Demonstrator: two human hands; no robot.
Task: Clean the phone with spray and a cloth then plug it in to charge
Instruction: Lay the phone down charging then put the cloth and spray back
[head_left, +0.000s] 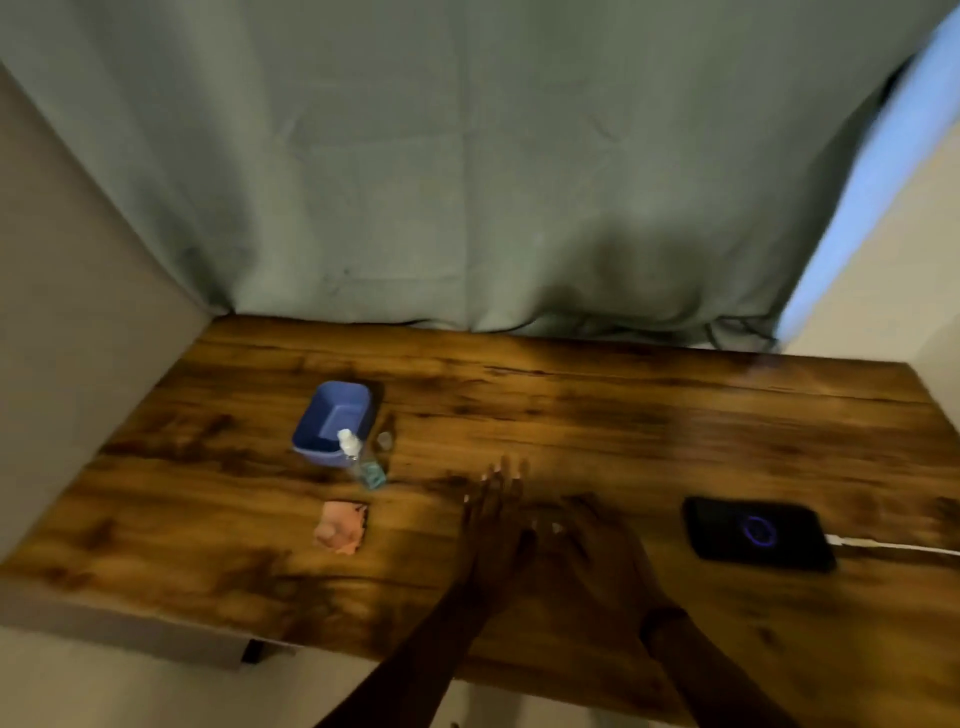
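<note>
A black phone (756, 534) lies flat at the right of the wooden table (571, 415), a purple ring glowing on its screen. A white cable (893, 544) is plugged into its right end and runs off to the right. The clear spray bottle (361, 460) with a white cap and blue liquid stands at centre left. A crumpled pink cloth (340, 530) lies in front of it. My left hand (493, 519) and my right hand (592, 540) are side by side over the table's middle, fingers extended, holding nothing. The view is blurred.
A blue plastic tub (332, 421) stands just behind the bottle, and a small clear cap (384, 440) lies to its right. A grey-green curtain (467, 182) hangs behind the table. Walls close in on the left and right.
</note>
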